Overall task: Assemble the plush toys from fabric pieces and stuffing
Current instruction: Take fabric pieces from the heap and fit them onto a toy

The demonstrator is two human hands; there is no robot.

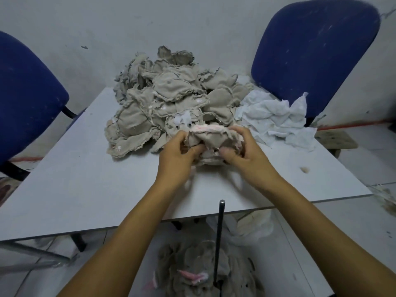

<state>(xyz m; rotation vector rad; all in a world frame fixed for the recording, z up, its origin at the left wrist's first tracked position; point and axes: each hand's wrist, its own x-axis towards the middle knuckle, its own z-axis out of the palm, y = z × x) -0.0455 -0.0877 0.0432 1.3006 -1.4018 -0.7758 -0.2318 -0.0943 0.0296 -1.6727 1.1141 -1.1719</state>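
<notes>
A beige plush skin (211, 139) with a pink-white fuzzy edge is held just above the white table (85, 189), in front of a big pile of beige fabric pieces (171, 97). My left hand (179, 155) grips its left side with curled fingers. My right hand (242, 151) grips its right side, thumb pressed into the cloth. White stuffing (276, 118) lies heaped at the table's right, beside the pile.
Two blue chairs stand behind the table, one at the left (27, 99) and one at the right (317, 52). A dark metal rod (219, 243) stands upright near the table's front edge. More beige plush pieces (203, 273) lie on the floor below. A small fluff tuft (303, 169) sits on the table's right.
</notes>
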